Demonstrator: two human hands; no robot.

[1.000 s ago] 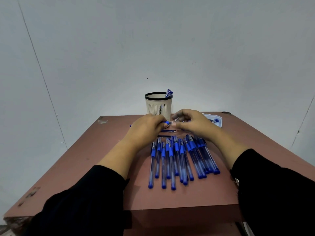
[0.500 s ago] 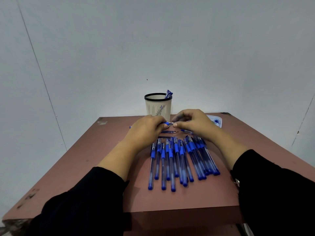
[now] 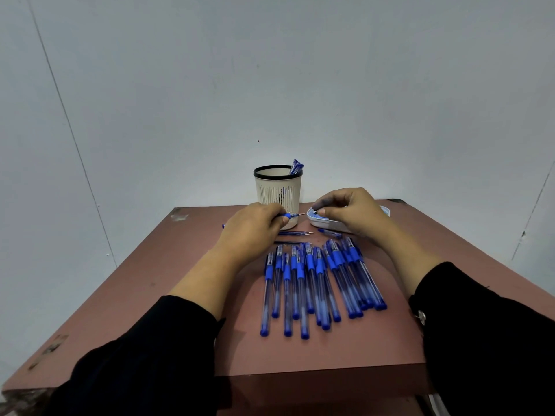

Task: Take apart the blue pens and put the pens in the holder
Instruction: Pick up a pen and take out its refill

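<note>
A person in black sleeves sits at a reddish-brown table, seen from a camera on their head. The left hand is curled around one blue pen, gripping it near the tip, which points right toward the other hand. The right hand hovers over a small white tray at the back right of the table, thumb and forefinger pinching something tiny and dark; it is too small to identify, though it may be a part pulled off the pen.

Behind the hands stands a cream mesh holder with a black rim. A few blue pen pieces stick up from it, so a small share of the work appears done. Between the holder and the near edge lie two thin loose refills and a short pen piece, just in front of the tray.

Closer to the person, a large row of blue pens lies side by side, capped and apparently whole. Judging by that pile against the few pieces in the holder, the task looks to be in its early stage, with most pens left to take apart.
</note>
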